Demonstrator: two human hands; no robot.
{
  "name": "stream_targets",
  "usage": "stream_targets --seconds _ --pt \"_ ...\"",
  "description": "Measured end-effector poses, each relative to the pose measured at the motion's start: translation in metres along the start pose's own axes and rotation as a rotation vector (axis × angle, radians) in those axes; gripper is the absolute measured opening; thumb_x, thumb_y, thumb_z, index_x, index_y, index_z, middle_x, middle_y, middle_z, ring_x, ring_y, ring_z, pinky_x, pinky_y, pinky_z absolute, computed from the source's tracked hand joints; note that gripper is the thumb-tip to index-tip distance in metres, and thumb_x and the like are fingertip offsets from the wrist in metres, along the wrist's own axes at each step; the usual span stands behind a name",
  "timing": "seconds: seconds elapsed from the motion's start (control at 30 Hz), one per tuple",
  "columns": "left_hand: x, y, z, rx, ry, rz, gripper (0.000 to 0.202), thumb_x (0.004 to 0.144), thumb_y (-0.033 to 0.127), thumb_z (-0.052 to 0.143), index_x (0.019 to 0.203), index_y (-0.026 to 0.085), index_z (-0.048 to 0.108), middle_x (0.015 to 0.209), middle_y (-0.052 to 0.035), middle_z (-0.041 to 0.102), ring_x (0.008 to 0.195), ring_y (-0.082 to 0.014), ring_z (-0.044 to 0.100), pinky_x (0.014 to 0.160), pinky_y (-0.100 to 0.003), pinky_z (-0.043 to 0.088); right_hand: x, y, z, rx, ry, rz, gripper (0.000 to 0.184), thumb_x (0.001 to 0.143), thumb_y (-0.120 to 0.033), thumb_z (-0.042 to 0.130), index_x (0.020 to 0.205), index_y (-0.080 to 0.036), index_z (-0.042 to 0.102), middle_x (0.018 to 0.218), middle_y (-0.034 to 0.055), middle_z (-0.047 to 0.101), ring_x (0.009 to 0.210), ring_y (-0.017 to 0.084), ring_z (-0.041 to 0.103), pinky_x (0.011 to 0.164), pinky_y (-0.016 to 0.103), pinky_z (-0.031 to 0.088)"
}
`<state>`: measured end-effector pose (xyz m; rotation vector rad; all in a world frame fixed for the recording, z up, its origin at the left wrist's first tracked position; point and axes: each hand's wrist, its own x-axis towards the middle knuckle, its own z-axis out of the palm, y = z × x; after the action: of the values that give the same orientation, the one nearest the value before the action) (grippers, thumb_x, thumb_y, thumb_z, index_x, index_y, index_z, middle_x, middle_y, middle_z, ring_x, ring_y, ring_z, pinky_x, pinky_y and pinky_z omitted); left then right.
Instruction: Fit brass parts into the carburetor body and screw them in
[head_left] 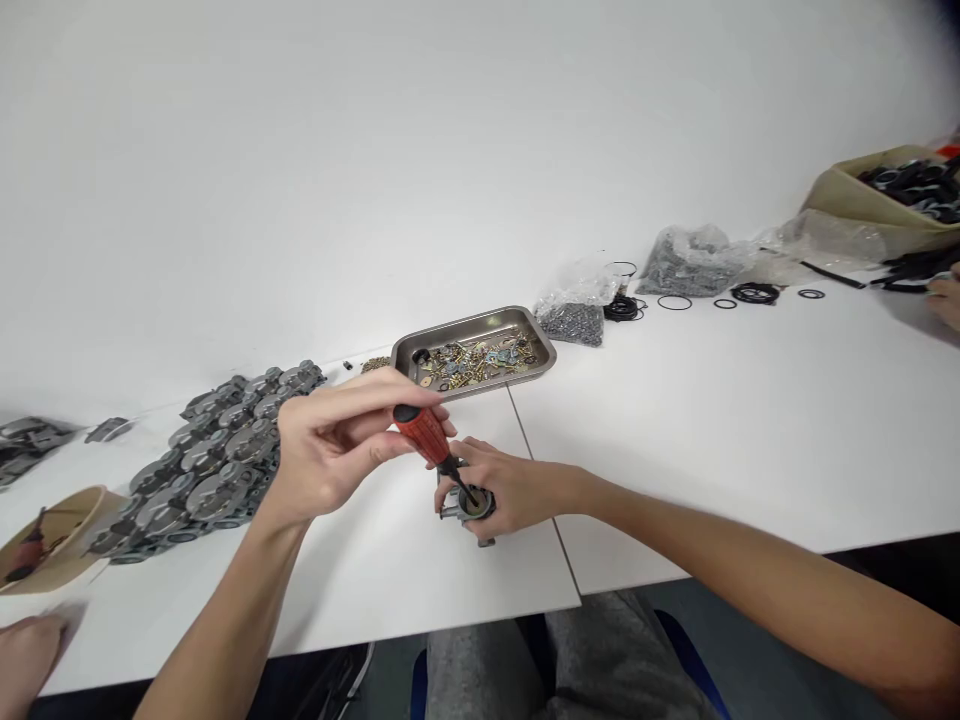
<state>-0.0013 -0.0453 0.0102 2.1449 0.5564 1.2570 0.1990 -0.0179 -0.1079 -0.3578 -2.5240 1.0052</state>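
Note:
My left hand (345, 440) is closed around the handle of a red-and-black screwdriver (424, 432), which tilts down to the right. The screwdriver's thin shaft reaches into the round opening of a small grey metal carburetor (471, 503). My right hand (511, 488) grips this carburetor from the right, low over the white table, and its fingers hide part of the casting. Just beyond both hands lies a metal tray (546, 362) with many small brass screws, jets and plates in it.
Many grey carburetors (225, 450) lie in rows at left. A beige bin (82, 525) holds another red screwdriver (28, 555). Bags of small parts (574, 318), black rubber rings (755, 293) and a yellowish box (855, 200) line the back right. Other people's hands (30, 650) show at both edges.

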Motion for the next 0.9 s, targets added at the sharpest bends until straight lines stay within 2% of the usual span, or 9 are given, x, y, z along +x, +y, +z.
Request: stream_targets --seconds 0.13,0.23,0.33,0.4,0.47,0.63,0.8,0.87,0.9 --pt "0.003 0.001 -0.004 0.004 -0.033 -0.032 0.037 0.084 0.011 0.062 0.119 0.021 0.069 0.102 -0.0126 0.072 0.091 -0.0242 0.072 0.077 -0.039 0.065 0.002 -0.003 -0.002 0.007 -0.01 0.031 0.033 0.076 -0.019 0.068 0.108 -0.026 0.065 0.134 0.0058 0.044 0.126 0.026 0.041 0.112 0.045 0.03" --pt "0.003 0.0 -0.001 0.004 -0.02 0.001 0.037 0.078 0.012 0.071 0.114 0.021 0.072 0.102 -0.0115 0.069 0.089 -0.0224 0.071 0.076 -0.037 0.064 0.003 -0.005 -0.003 0.01 -0.024 0.049 0.035 0.075 -0.018 0.067 0.109 -0.025 0.065 0.132 0.0065 0.044 0.126 0.025 0.041 0.112 0.044 0.032" --pt "0.002 -0.002 0.008 0.001 0.086 0.012 0.035 0.067 0.01 0.081 0.101 0.019 0.075 0.091 -0.0068 0.066 0.077 -0.0166 0.069 0.067 -0.029 0.062 0.002 -0.004 -0.002 0.025 -0.029 0.06 0.036 0.076 -0.018 0.066 0.111 -0.025 0.065 0.132 0.0065 0.043 0.126 0.025 0.041 0.111 0.044 0.034" --pt "0.001 -0.004 0.013 -0.031 0.175 -0.041 0.036 0.065 0.009 0.083 0.098 0.018 0.073 0.082 -0.0038 0.065 0.071 -0.014 0.068 0.063 -0.024 0.061 0.002 -0.003 -0.001 0.027 -0.027 0.059 0.037 0.076 -0.018 0.065 0.112 -0.026 0.064 0.134 0.0067 0.041 0.128 0.026 0.04 0.111 0.043 0.035" --pt "0.0 -0.004 0.016 -0.08 0.211 -0.086 0.038 0.062 0.008 0.084 0.096 0.017 0.07 0.078 -0.0021 0.065 0.069 -0.0139 0.069 0.062 -0.023 0.06 0.001 -0.002 0.0 0.022 -0.024 0.05 0.038 0.075 -0.017 0.066 0.112 -0.025 0.064 0.134 0.007 0.042 0.128 0.026 0.039 0.112 0.043 0.034" --pt "-0.003 0.001 0.013 -0.17 0.181 -0.122 0.034 0.066 0.01 0.082 0.096 0.016 0.068 0.082 -0.0023 0.065 0.074 -0.0162 0.071 0.067 -0.027 0.063 0.002 -0.003 0.0 0.012 -0.017 0.045 0.037 0.075 -0.017 0.065 0.111 -0.024 0.064 0.133 0.0075 0.044 0.128 0.026 0.04 0.114 0.045 0.032" --pt "-0.01 0.01 0.009 -0.223 0.146 -0.236 0.026 0.075 0.015 0.075 0.101 0.015 0.069 0.09 -0.007 0.068 0.081 -0.0213 0.073 0.072 -0.034 0.065 0.003 -0.007 -0.001 0.006 -0.048 0.095 0.037 0.075 -0.017 0.064 0.112 -0.027 0.064 0.136 0.006 0.042 0.129 0.025 0.039 0.109 0.041 0.039" --pt "-0.019 0.004 0.0 -0.211 0.215 -0.269 0.027 0.075 0.018 0.076 0.101 0.015 0.069 0.091 -0.0079 0.07 0.082 -0.0227 0.073 0.074 -0.036 0.065 0.003 -0.009 -0.002 0.02 -0.066 0.121 0.037 0.077 -0.018 0.063 0.113 -0.027 0.063 0.14 0.0058 0.039 0.128 0.024 0.041 0.103 0.037 0.045" --pt "-0.025 -0.001 -0.006 -0.191 0.29 -0.281 0.029 0.073 0.019 0.078 0.1 0.015 0.07 0.09 -0.008 0.071 0.082 -0.0227 0.073 0.075 -0.035 0.064 0.003 -0.011 -0.003 0.02 -0.074 0.13 0.036 0.078 -0.018 0.062 0.114 -0.027 0.062 0.141 0.006 0.038 0.127 0.024 0.042 0.1 0.035 0.047"
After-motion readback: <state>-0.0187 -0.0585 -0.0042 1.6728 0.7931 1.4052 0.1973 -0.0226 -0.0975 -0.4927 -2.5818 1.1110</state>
